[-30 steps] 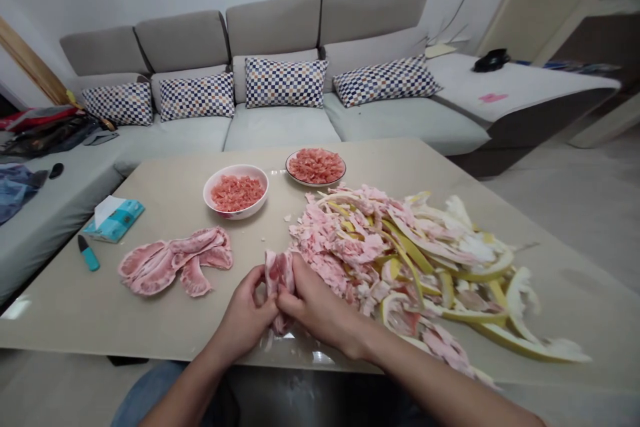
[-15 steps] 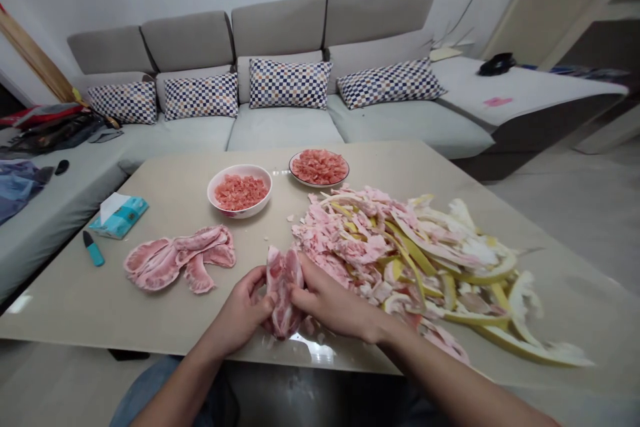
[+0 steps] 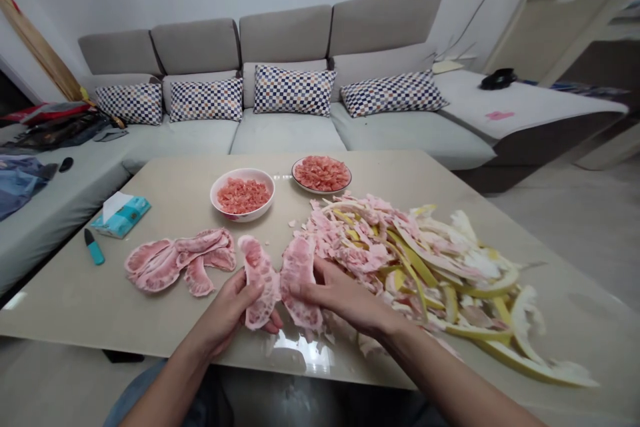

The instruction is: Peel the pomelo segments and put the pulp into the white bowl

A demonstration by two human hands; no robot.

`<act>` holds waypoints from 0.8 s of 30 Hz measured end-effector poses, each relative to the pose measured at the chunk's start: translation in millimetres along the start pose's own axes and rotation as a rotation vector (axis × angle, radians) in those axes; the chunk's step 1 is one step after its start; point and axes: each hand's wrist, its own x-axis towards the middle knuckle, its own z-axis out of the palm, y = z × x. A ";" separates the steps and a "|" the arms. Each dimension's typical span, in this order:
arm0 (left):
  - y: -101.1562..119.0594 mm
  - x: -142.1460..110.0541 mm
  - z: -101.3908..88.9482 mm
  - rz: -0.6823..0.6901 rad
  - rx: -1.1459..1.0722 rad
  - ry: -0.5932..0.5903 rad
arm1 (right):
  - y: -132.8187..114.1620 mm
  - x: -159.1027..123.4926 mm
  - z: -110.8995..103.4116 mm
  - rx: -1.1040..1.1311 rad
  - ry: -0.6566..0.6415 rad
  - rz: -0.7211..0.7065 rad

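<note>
Two fruit segments held side by side over the tabletop's (image 3: 170, 193) near edge.
The left segment (image 3: 262, 287) and right segment (image 3: 299, 273) both run lengthwise away from the person, far ends leaning slightly left; whether they join midway, I cannot tell. The left hand (image 3: 227, 310), angled inward, clamps its segment, thumb on top, fingers beneath; the right hand (image 3: 345, 297) reaches in from the right, fingers clamped on the other, thumb across its face.

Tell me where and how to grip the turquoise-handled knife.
Best grip the knife by its turquoise handle, coming from the near side: it lies with the handle toward you and the dark tapered end pointing away, near the tissue pack. The left hand is closer, but holds a pink citrus piece.
</note>
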 end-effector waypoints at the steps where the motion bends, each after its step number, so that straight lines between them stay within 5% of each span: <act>1: 0.7 0.5 -0.3 -0.009 -0.015 0.009 | 1.4 0.5 0.7 0.014 -0.006 0.000; 24: -2.0 1.0 -1.0 0.023 -0.057 0.099 | 10.3 9.6 8.7 0.530 -0.172 0.074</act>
